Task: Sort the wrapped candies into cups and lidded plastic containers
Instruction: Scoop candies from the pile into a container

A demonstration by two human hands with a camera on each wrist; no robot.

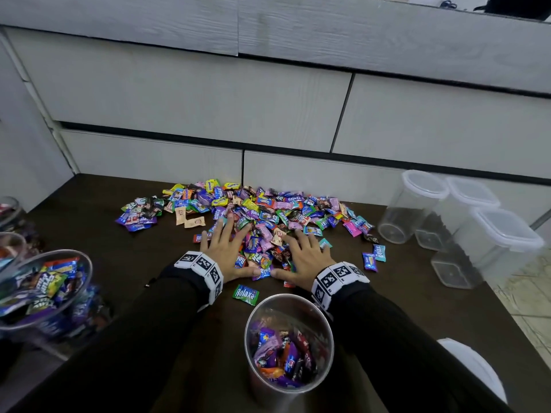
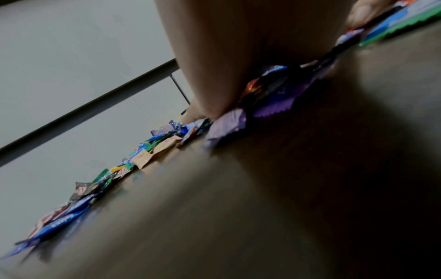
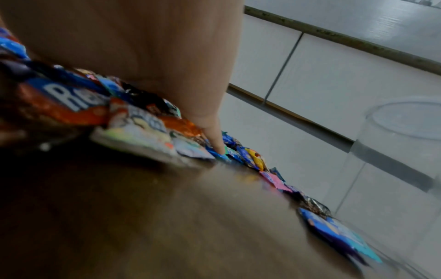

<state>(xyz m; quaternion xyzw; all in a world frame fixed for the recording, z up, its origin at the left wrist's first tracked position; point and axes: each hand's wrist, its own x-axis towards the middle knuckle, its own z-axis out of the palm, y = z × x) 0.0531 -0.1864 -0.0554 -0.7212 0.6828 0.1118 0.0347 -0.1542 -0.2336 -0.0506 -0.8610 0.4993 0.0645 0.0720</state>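
Note:
A wide pile of wrapped candies in many colours lies on the dark table. My left hand and right hand lie flat on the pile's near edge, fingers spread and straight, thumbs almost meeting. The left wrist view shows my left palm pressing down on purple and blue wrappers. In the right wrist view my right palm rests on orange and blue wrappers. A clear cup part-filled with candies stands just in front of my wrists. A green candy lies alone beside it.
Three clear lidded plastic containers stand at the right edge of the table. A cup full of candies and other cups sit at the left. Grey drawer fronts rise behind the table. A white object is at lower right.

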